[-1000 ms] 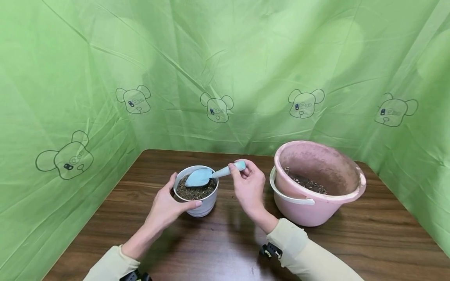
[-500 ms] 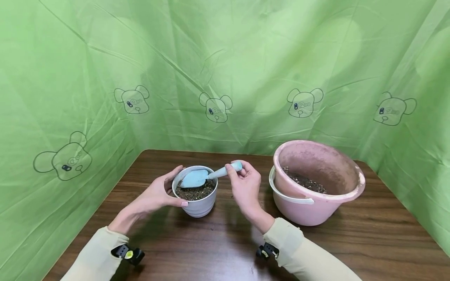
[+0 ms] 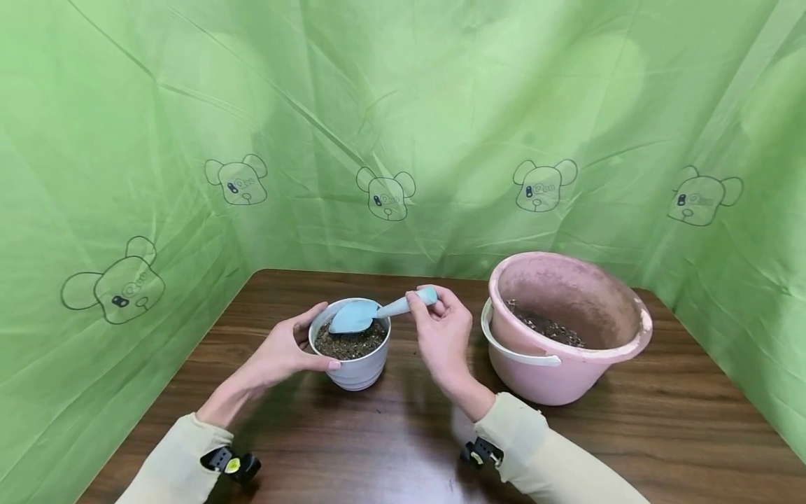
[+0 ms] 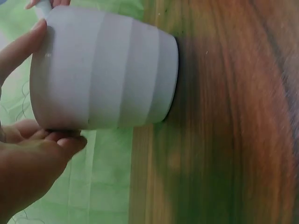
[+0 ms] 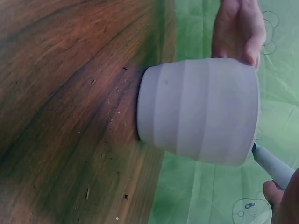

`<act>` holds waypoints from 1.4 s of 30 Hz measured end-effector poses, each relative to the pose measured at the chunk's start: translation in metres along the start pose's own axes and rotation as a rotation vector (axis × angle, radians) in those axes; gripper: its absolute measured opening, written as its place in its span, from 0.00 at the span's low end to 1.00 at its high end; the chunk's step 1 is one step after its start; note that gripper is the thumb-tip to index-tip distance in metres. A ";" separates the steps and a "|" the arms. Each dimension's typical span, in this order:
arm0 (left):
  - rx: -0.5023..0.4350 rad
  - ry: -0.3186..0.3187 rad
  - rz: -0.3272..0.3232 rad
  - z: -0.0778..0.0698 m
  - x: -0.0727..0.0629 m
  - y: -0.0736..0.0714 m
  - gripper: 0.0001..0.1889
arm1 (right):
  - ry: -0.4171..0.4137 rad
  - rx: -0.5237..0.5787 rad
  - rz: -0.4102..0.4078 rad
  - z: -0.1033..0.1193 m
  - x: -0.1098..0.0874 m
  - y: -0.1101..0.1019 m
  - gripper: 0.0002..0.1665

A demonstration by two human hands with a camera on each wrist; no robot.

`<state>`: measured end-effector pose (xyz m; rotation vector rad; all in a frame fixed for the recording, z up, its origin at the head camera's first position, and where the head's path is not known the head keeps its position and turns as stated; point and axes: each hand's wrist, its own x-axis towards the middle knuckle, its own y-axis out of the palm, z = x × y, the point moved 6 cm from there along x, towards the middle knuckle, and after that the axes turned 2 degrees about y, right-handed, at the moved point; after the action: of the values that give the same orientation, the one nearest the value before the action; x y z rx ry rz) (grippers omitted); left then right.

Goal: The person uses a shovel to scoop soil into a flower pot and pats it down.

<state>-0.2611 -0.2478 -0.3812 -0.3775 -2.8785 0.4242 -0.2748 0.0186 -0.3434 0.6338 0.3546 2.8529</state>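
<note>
A white ribbed flower pot (image 3: pixel 357 371), filled with dark soil (image 3: pixel 350 346), stands upright on the wooden table. My left hand (image 3: pixel 286 350) holds it from the left, thumb at the near side of the rim and fingers round the far side, partly hidden behind it. In the left wrist view, that thumb (image 4: pixel 23 51) lies against the rim. My right hand (image 3: pixel 446 334) pinches the handle of a light blue garden trowel (image 3: pixel 354 317). Its blade lies over the soil inside the rim, back side up. In the right wrist view the pot hides the blade.
To the right stands a pink bucket (image 3: pixel 541 381) with a white handle and a dirty inner wall; some soil (image 3: pixel 550 329) lies in it. A green cloth (image 3: pixel 441 105) with printed bear heads hangs round the table (image 3: pixel 352 448). Soil crumbs (image 5: pixel 112 120) dot the tabletop.
My left hand has shifted leftward along the pot, its thumb sliding left along the near rim. The trowel blade moved slightly left over the soil, then back right. The bucket has stayed put.
</note>
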 end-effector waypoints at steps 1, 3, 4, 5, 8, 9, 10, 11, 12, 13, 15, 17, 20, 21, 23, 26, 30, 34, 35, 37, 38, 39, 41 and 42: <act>-0.001 -0.004 -0.016 0.000 -0.001 0.002 0.60 | -0.004 0.009 -0.006 0.001 -0.001 -0.002 0.11; 0.012 -0.014 -0.055 -0.002 -0.004 0.005 0.61 | -0.007 0.016 -0.011 0.003 -0.001 -0.005 0.11; 0.020 -0.022 -0.076 -0.003 -0.006 0.006 0.61 | -0.006 0.020 -0.011 0.003 -0.001 -0.006 0.11; 0.030 -0.030 -0.095 -0.004 -0.008 0.008 0.61 | -0.004 0.019 -0.010 0.002 -0.001 -0.007 0.10; 0.075 -0.065 -0.156 -0.008 -0.014 0.013 0.62 | 0.004 -0.007 -0.005 0.000 0.001 -0.010 0.10; 0.090 -0.078 -0.174 -0.010 -0.015 0.014 0.62 | 0.004 -0.023 -0.005 0.000 0.001 -0.011 0.10; 0.101 -0.091 -0.192 -0.011 -0.017 0.016 0.63 | 0.002 -0.038 -0.003 -0.001 0.002 -0.012 0.10; 0.111 -0.103 -0.209 -0.013 -0.018 0.018 0.63 | -0.002 -0.055 0.000 -0.001 0.003 -0.013 0.10; 0.124 -0.118 -0.226 -0.014 -0.020 0.019 0.64 | -0.006 -0.072 0.004 -0.001 0.003 -0.013 0.10; 0.137 -0.128 -0.238 -0.015 -0.021 0.021 0.64 | -0.012 -0.089 0.009 -0.001 0.004 -0.014 0.10; 0.149 -0.141 -0.254 -0.016 -0.022 0.023 0.64 | -0.020 -0.109 0.017 -0.001 0.005 -0.014 0.10; 0.169 -0.143 -0.253 -0.017 -0.021 0.024 0.65 | -0.018 -0.113 0.020 -0.001 0.006 -0.014 0.10; 0.181 -0.112 -0.210 -0.015 -0.017 0.022 0.66 | 0.006 -0.065 0.015 -0.002 0.007 -0.014 0.10; 0.174 -0.092 -0.183 -0.013 -0.014 0.020 0.67 | 0.017 -0.039 0.011 -0.002 0.006 -0.014 0.10; 0.140 -0.053 -0.116 -0.010 -0.007 0.015 0.67 | 0.034 0.014 0.006 -0.001 0.006 -0.015 0.10; 0.047 0.012 0.011 -0.004 0.002 0.008 0.67 | 0.046 0.066 0.002 0.003 0.005 -0.016 0.10; -0.019 0.065 0.132 0.002 0.010 0.001 0.64 | 0.048 0.054 0.002 0.004 0.006 -0.018 0.10; -0.044 0.071 0.146 0.005 0.011 -0.001 0.62 | 0.033 -0.035 0.005 0.005 0.007 -0.022 0.09; -0.046 0.068 0.139 0.005 0.010 -0.001 0.62 | 0.024 -0.058 0.008 0.005 0.007 -0.022 0.09; -0.042 0.063 0.116 0.005 0.010 0.000 0.61 | 0.004 -0.111 0.012 0.006 0.008 -0.023 0.08; -0.036 0.060 0.105 0.004 0.009 0.000 0.61 | -0.004 -0.130 0.015 0.005 0.008 -0.023 0.08; -0.024 0.059 0.094 0.004 0.009 0.000 0.61 | -0.012 -0.149 0.017 0.005 0.008 -0.023 0.08; -0.007 0.049 0.069 0.004 0.008 0.000 0.61 | -0.022 -0.165 0.025 0.005 0.009 -0.022 0.07; 0.001 0.044 0.055 0.003 0.007 0.000 0.61 | -0.025 -0.170 0.029 0.005 0.009 -0.021 0.08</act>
<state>-0.2689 -0.2468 -0.3830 -0.4604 -2.8313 0.4206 -0.2778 0.0415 -0.3416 0.6453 0.0984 2.8597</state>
